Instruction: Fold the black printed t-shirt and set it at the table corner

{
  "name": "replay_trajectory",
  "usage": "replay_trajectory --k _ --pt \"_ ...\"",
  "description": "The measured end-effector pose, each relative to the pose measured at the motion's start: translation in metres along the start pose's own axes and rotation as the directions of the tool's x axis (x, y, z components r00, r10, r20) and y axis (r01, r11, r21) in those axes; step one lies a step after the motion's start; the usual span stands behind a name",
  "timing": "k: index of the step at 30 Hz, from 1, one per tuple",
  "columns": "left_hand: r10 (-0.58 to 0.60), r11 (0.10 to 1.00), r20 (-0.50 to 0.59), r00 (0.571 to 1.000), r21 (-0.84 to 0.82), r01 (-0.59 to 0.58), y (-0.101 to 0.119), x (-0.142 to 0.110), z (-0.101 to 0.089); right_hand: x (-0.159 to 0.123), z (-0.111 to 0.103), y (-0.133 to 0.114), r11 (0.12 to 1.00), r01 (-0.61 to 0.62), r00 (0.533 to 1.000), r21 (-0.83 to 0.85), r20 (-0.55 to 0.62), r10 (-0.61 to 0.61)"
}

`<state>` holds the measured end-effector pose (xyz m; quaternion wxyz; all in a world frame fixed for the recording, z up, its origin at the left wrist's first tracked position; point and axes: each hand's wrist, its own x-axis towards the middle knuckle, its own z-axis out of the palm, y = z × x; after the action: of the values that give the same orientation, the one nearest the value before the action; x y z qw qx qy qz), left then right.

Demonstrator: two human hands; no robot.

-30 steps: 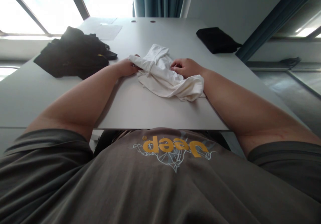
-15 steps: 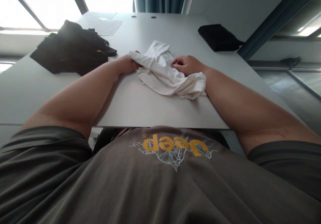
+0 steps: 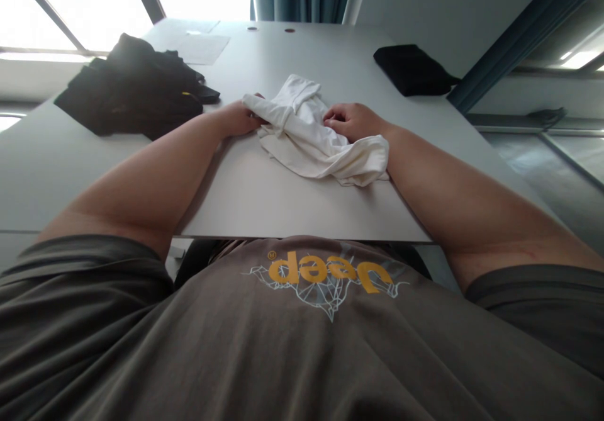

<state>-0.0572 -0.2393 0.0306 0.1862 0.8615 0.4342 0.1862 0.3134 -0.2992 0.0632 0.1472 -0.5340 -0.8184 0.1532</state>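
Note:
A crumpled white cloth [image 3: 309, 134] lies on the table in front of me, bunched into folds. Whether it is a garment or something else I cannot make out. At its left end my left hand [image 3: 238, 119] grips a folded edge, with the fingertips partly hidden under the fabric. My right hand [image 3: 357, 122] rests on the cloth's right side, its fingers curled and pressed into the folds. The lower right part of the cloth bulges up against my right wrist.
A heap of black clothing [image 3: 136, 90] lies on the white table [image 3: 283, 210] to the left. A folded black item [image 3: 413, 70] sits near the right edge. Thin sheets [image 3: 201, 46] lie at the far left, and two round holes show near the far edge.

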Motion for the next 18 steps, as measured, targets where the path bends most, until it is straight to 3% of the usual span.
replay_trajectory --k 3,8,18 --pt "-0.021 1.0 0.024 1.0 0.015 0.02 0.002 -0.001 -0.001 0.002 0.002 0.004 1.0 0.023 1.0 0.011 -0.01 -0.023" --pt "-0.028 1.0 -0.028 0.999 -0.01 0.028 0.002 0.0 0.001 0.002 0.002 0.005 1.0 0.012 1.0 0.016 -0.011 -0.012" --pt "0.044 0.999 -0.054 0.998 -0.028 -0.046 -0.014 0.005 0.004 0.0 0.001 0.001 1.0 0.007 1.0 0.013 -0.004 -0.007"
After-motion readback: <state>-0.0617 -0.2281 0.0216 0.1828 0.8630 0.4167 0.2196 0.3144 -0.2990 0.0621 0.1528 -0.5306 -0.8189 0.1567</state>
